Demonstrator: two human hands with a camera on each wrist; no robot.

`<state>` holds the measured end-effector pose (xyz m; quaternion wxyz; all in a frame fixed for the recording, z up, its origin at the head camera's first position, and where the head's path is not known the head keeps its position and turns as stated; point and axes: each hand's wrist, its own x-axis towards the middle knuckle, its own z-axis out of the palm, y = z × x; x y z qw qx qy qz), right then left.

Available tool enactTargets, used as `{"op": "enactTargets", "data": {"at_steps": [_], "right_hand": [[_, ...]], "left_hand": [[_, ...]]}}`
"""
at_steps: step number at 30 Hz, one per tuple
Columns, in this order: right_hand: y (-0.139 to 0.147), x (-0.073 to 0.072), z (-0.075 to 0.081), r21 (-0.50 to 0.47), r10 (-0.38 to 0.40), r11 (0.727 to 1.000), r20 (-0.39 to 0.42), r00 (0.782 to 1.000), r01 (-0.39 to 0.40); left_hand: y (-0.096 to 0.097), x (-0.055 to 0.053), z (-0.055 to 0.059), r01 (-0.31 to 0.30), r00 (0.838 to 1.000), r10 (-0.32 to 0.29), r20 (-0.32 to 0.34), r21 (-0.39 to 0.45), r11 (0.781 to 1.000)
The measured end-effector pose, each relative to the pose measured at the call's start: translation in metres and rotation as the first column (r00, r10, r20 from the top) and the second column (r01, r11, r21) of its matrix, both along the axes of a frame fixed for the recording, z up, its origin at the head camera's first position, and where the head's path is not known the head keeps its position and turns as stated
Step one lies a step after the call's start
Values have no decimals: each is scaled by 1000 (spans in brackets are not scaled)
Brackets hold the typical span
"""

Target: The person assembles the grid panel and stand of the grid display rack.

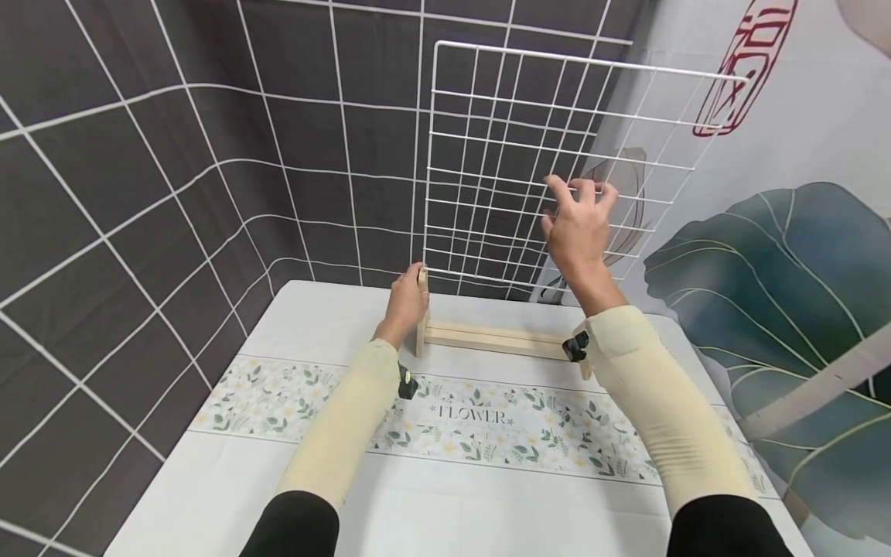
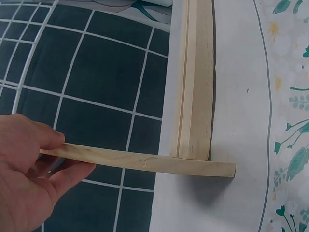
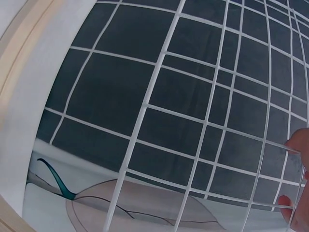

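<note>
A pale wooden stand has a grooved crossbar (image 1: 494,340) low over the tabletop, joined to a flat upright (image 2: 145,162) at its left end. My left hand (image 1: 407,302) pinches the top of that upright between thumb and fingers. Above the stand rises a white wire grid panel (image 3: 146,104), its lower left corner close to the left hand. With bent fingers hooked through the wires, my right hand (image 1: 581,228) holds the panel right of its middle. In the right wrist view only some fingertips (image 3: 285,212) show, at the right edge. My right forearm hides the stand's right end.
The white table (image 1: 334,309) carries a printed floral band (image 1: 473,418). Behind it hangs a dark cloth (image 1: 348,155) with white grid lines, easily mixed with the wires. A pale curtain with large leaf prints (image 1: 780,263) and a light pole (image 1: 814,387) stand at the right.
</note>
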<state>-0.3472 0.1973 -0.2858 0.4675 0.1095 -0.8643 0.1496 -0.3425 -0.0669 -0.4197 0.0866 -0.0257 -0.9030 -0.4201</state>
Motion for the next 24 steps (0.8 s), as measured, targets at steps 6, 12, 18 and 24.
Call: {"op": "enactTargets", "data": {"at_steps": [6,12,18,24], "right_hand": [[0,-2,-3,31,-12,999,-3,1000,12],[-2,-4,-9,42,-17,999,0,1000,17],[-3,-6,-16,35,-21,999,-2,1000,21],[-3,-6,-22,34,-27,999,23,999,26]], "left_hand": [[0,0,0,0,1000,0,7,-1,1000],[0,0,1,-3,1000,3,14,-2,1000],[0,0,0,-2,1000,2,10,-3,1000],[-1,0,1,0,1000,0,14,-20,1000]]}}
